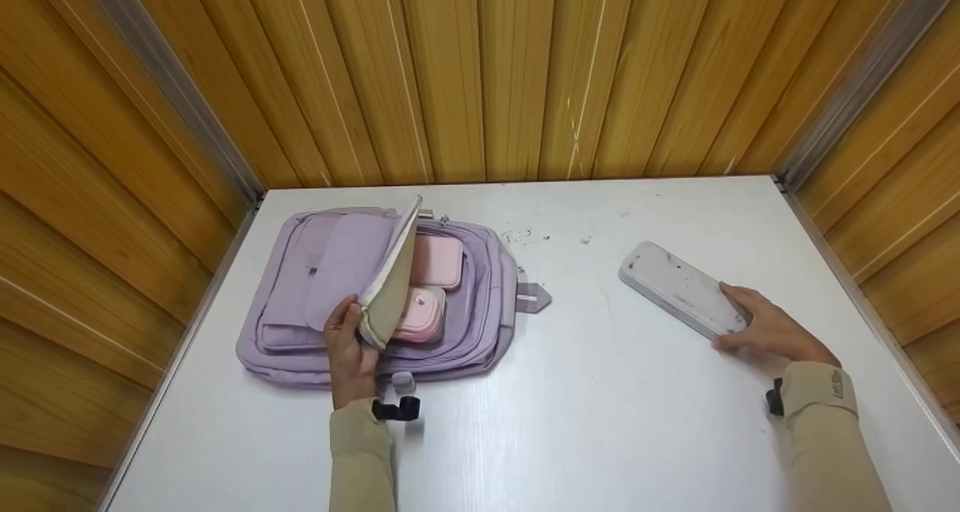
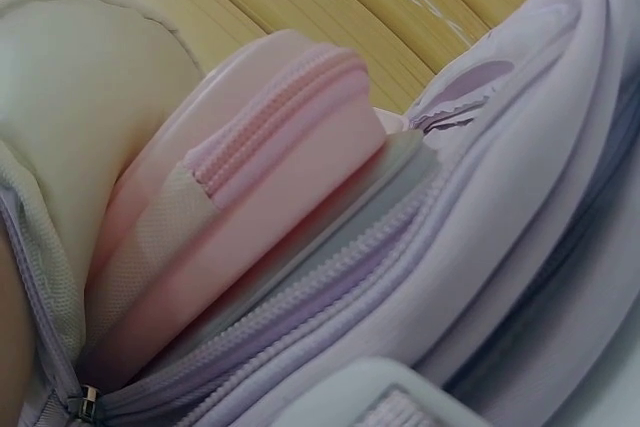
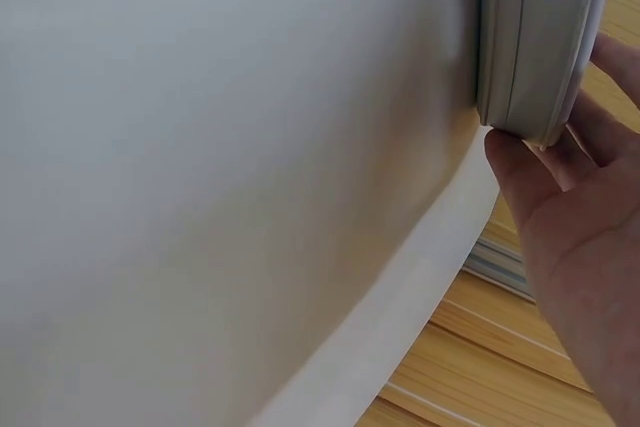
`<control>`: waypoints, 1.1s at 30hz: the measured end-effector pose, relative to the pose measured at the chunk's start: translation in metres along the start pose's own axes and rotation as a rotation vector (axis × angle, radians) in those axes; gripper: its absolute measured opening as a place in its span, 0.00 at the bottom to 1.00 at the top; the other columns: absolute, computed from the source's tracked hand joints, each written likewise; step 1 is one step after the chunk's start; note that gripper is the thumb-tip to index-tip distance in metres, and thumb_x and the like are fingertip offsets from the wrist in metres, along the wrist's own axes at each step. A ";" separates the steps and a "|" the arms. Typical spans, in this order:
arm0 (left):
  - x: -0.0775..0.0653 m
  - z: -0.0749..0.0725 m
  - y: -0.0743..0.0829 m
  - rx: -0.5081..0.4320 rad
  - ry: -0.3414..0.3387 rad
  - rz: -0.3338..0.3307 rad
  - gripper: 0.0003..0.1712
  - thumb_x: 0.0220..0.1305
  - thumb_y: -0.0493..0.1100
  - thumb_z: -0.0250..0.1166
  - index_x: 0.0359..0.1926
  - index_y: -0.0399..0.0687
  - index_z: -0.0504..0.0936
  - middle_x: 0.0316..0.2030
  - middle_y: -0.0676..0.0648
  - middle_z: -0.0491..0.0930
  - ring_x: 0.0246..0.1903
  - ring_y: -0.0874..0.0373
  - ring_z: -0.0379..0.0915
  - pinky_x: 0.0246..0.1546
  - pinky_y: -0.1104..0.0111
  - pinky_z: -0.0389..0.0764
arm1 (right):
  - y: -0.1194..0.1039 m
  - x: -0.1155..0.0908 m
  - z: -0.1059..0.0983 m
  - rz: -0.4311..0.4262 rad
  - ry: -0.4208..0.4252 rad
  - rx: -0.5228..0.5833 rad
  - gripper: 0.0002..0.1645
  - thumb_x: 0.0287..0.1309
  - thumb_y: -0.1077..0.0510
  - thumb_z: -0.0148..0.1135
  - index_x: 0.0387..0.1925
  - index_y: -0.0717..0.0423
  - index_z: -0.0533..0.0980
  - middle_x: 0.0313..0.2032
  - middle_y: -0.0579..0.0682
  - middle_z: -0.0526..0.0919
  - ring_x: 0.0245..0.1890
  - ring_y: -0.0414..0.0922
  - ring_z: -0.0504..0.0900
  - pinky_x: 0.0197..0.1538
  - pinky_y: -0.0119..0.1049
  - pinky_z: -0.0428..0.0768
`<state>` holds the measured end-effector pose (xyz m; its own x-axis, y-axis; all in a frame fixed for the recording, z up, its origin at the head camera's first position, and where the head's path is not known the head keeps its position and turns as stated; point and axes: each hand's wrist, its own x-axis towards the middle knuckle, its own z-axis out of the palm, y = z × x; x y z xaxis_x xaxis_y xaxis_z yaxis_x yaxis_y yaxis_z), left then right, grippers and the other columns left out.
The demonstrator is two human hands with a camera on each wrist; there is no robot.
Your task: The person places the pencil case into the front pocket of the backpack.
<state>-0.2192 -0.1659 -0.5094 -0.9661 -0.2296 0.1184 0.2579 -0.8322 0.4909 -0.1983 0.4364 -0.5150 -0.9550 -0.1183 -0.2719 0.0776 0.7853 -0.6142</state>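
On the left of the table lies a lilac backpack [image 1: 292, 272], its front flap folded up and back. My left hand [image 1: 351, 347] pinches the edge of that flap, whose cream lining [image 1: 394, 291] faces right. Inside the opened compartment are a pink case [image 1: 439, 261] and a smaller pink zippered case [image 2: 290, 137] nearer to me. At the right, my right hand [image 1: 776, 328] grips the near end of a pale grey, scuffed oblong case [image 1: 679, 287], thumb on one side and fingers on the other. In the right wrist view the case's grooved side [image 3: 535, 37] shows.
The white table [image 1: 570, 407] has wood-patterned panel walls [image 1: 517, 77] at the back and sides. A grey strap tab [image 1: 534, 297] sticks out from the backpack's right end. Small dark marks [image 1: 517, 236] dot the tabletop behind it.
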 end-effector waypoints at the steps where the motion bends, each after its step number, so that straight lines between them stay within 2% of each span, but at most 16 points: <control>1: 0.000 0.000 0.000 0.002 0.005 0.000 0.07 0.49 0.33 0.72 0.33 0.42 0.87 0.32 0.47 0.81 0.34 0.58 0.79 0.36 0.70 0.82 | -0.001 0.001 0.001 0.001 -0.002 0.004 0.66 0.45 0.44 0.74 0.74 0.58 0.43 0.72 0.71 0.43 0.67 0.74 0.49 0.63 0.72 0.52; 7: 0.001 0.000 -0.002 -0.007 0.005 -0.003 0.08 0.47 0.33 0.73 0.33 0.42 0.87 0.32 0.47 0.82 0.34 0.57 0.80 0.37 0.70 0.82 | -0.007 0.004 0.004 -0.001 -0.009 0.001 0.65 0.46 0.44 0.73 0.75 0.56 0.44 0.72 0.70 0.44 0.67 0.73 0.49 0.63 0.72 0.52; 11: 0.001 0.001 -0.002 -0.038 -0.019 0.001 0.07 0.49 0.33 0.72 0.33 0.41 0.87 0.33 0.46 0.83 0.34 0.57 0.80 0.37 0.69 0.82 | -0.012 0.007 0.006 -0.002 -0.015 -0.001 0.65 0.45 0.44 0.74 0.75 0.55 0.45 0.73 0.69 0.44 0.68 0.71 0.50 0.64 0.71 0.52; 17: 0.002 0.003 -0.001 -0.051 -0.029 0.003 0.07 0.49 0.33 0.71 0.34 0.41 0.87 0.33 0.46 0.83 0.34 0.57 0.81 0.37 0.70 0.83 | -0.018 0.012 0.010 -0.004 -0.026 0.006 0.64 0.46 0.44 0.73 0.75 0.54 0.44 0.73 0.68 0.44 0.69 0.72 0.47 0.65 0.72 0.50; 23: 0.001 0.001 -0.001 -0.059 -0.011 -0.009 0.07 0.50 0.34 0.71 0.33 0.41 0.86 0.32 0.46 0.81 0.32 0.57 0.80 0.35 0.70 0.82 | -0.023 0.019 0.011 -0.044 -0.017 -0.003 0.64 0.45 0.45 0.74 0.75 0.54 0.46 0.73 0.68 0.44 0.70 0.72 0.43 0.67 0.70 0.46; 33: 0.000 0.000 -0.001 -0.097 -0.034 0.003 0.08 0.50 0.34 0.71 0.34 0.41 0.86 0.32 0.46 0.81 0.34 0.57 0.80 0.37 0.69 0.82 | -0.041 0.028 0.008 -0.070 -0.007 -0.007 0.64 0.44 0.43 0.75 0.75 0.52 0.47 0.74 0.65 0.44 0.72 0.70 0.42 0.68 0.69 0.45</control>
<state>-0.2197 -0.1651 -0.5097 -0.9649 -0.2158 0.1498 0.2590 -0.8769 0.4049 -0.2261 0.3956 -0.5036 -0.9561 -0.1768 -0.2338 0.0091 0.7793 -0.6266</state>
